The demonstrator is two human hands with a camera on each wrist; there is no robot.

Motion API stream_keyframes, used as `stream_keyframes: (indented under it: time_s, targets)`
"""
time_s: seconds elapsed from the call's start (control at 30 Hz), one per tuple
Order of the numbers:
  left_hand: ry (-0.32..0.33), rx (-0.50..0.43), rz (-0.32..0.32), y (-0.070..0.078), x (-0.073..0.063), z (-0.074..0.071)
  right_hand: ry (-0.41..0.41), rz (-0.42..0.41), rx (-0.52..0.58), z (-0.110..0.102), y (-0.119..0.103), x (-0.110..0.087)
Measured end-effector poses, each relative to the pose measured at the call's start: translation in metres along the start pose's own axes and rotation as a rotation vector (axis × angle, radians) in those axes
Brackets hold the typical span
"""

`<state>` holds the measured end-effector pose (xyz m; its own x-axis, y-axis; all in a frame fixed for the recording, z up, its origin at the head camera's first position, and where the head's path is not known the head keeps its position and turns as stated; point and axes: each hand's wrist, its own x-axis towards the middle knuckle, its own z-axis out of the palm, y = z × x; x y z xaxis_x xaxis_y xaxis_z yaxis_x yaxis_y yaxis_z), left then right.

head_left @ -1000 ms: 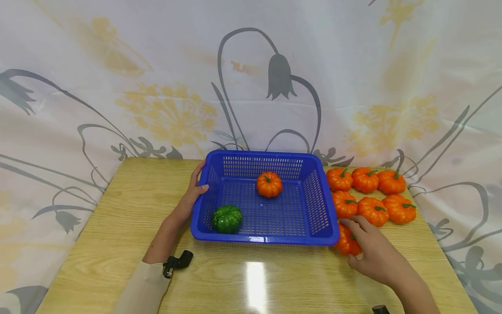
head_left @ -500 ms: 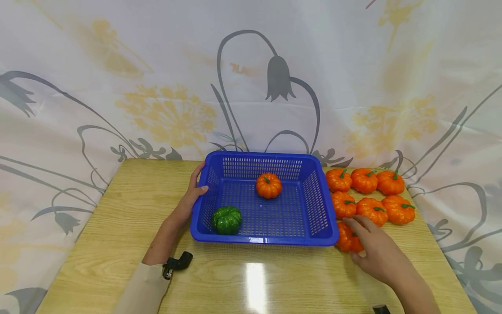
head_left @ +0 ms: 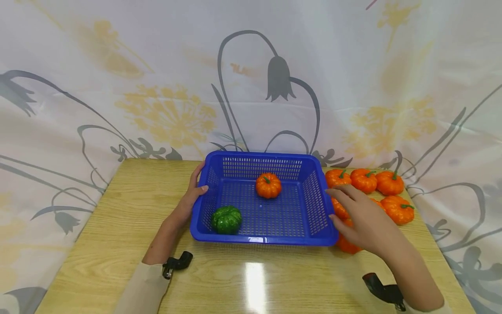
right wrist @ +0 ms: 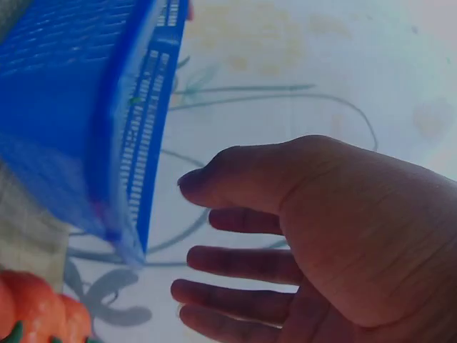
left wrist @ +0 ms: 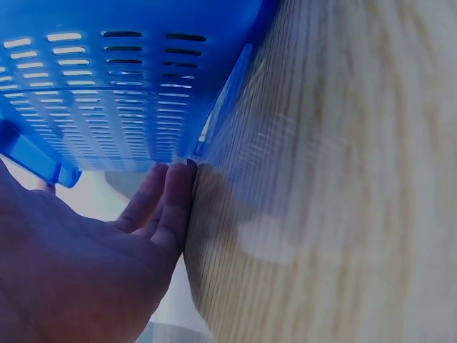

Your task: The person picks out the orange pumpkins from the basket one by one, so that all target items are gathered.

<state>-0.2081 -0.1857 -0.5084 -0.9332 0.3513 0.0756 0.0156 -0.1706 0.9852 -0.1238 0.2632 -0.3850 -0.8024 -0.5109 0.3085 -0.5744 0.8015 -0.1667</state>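
Observation:
A blue plastic basket (head_left: 262, 240) with slotted walls sits on the table. Inside it lie a small green pumpkin (head_left: 226, 220) at the front left and an orange pumpkin (head_left: 268, 186) towards the back. My left hand (head_left: 190, 198) holds the basket's left side, its thumb over the rim and its fingers against the outer wall, as the left wrist view also shows. At the right rim hovers my right hand (head_left: 361, 218), fingers extended and apart, holding nothing. Beneath it, the nearest orange pumpkin (head_left: 348, 245) and others behind are partly covered by the hand.
Several more orange pumpkins stand in rows right of the basket, such as one at the back (head_left: 363, 180) and one at the outer edge (head_left: 397, 210). The wooden table (head_left: 117, 218) meets a flower-printed cloth (head_left: 164, 65) behind it.
My right hand has left the nearest orange pumpkin and risen up and left to the basket's right rim, its fingers spreading. The left hand and basket stay put.

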Motion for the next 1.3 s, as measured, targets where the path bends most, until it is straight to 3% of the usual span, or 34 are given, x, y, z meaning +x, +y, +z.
stream_keyframes:
  time_s: [0.33, 0.53, 0.67, 0.87, 1.13, 1.3]
  targets:
    - [0.006, 0.023, 0.01, -0.001, 0.001, -0.001, -0.188, -0.128, -0.007, 0.015, -0.014, 0.084]
    - [0.016, 0.012, 0.005, -0.001, 0.0, -0.001, -0.378, -0.176, -0.038, 0.034, -0.022, 0.129]
    - [0.009, 0.002, 0.013, -0.001, 0.0, 0.0, -0.515, -0.155, -0.036, 0.049, -0.024, 0.151]
    - [0.002, -0.026, 0.021, -0.001, 0.002, 0.003, -0.615, -0.103, -0.036, 0.073, -0.022, 0.166]
    - [0.013, 0.004, 0.015, 0.002, -0.001, 0.002, -0.602, -0.129, -0.012, 0.097, -0.02, 0.174]
    - [0.008, 0.009, 0.017, 0.002, -0.001, 0.002, -0.6, -0.119, -0.007, 0.096, -0.021, 0.172]
